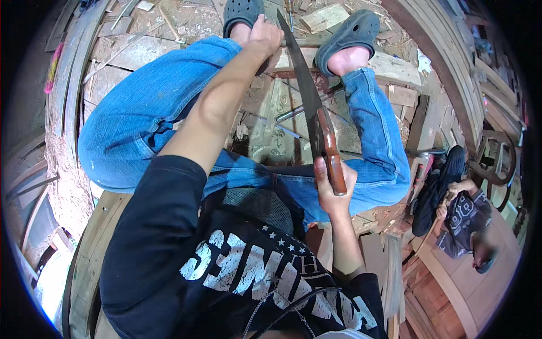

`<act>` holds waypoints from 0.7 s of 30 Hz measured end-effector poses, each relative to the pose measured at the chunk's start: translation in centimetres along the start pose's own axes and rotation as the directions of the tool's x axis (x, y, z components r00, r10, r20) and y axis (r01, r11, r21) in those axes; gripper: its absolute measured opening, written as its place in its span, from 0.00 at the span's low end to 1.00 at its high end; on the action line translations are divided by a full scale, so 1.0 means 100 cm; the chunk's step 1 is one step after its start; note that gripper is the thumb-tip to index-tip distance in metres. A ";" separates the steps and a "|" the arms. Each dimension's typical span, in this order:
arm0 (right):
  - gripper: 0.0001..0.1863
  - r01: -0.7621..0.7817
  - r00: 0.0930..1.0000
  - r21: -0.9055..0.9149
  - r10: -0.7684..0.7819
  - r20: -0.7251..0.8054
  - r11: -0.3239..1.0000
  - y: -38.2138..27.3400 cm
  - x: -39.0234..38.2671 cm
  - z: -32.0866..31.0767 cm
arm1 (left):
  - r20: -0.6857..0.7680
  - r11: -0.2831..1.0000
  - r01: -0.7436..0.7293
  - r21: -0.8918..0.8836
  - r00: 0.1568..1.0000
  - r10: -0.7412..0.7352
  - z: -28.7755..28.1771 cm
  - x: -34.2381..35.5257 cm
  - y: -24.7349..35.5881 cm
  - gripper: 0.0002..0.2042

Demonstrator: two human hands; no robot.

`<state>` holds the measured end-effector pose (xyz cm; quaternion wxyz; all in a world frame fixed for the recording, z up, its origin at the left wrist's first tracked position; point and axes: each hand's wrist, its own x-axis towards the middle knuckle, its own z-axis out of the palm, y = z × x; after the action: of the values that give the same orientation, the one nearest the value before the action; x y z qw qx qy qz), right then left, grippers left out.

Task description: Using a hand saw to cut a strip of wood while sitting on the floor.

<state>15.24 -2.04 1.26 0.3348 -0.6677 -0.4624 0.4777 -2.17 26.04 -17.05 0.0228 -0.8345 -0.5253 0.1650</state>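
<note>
Right hand [326,193]: gripping a long grey-steel, brown-wood-handled saw [308,93].
Left hand [267,35]: near saw tip; we cannot tell its grip.

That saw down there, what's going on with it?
A seated person has the handsaw by its brown wooden handle, in the right-hand grip. The blade points away from the body, between the two dark clogs. The left-hand grip is down by the left foot, near the blade's tip; what it touches is hard to tell. Wood scraps lie on the ground, and another person is off to the right.
</note>
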 end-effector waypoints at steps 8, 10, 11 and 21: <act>0.11 0.089 0.992 0.007 -0.088 -0.096 0.996 -0.006 -0.021 0.007 | -0.016 1.000 -0.007 0.019 1.000 0.007 0.003 -0.004 0.001 0.12; 0.06 -0.023 1.000 -0.032 0.023 -0.013 0.999 0.000 0.002 0.004 | 0.005 1.000 -0.012 0.016 1.000 0.012 0.003 0.003 -0.001 0.12; 0.06 -0.004 1.000 -0.026 0.004 -0.003 1.000 -0.006 0.011 0.009 | -0.014 1.000 -0.005 0.018 1.000 0.005 0.003 0.005 0.000 0.12; 0.11 0.250 0.964 -0.181 -0.262 -0.045 0.951 0.008 -0.009 0.016 | -0.100 1.000 -0.011 0.004 0.995 0.011 0.013 0.011 -0.006 0.11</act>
<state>13.86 -3.17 0.33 0.3501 -0.6449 -0.5732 0.3648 -2.62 27.07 -18.44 0.0499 -0.8445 -0.5186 0.1241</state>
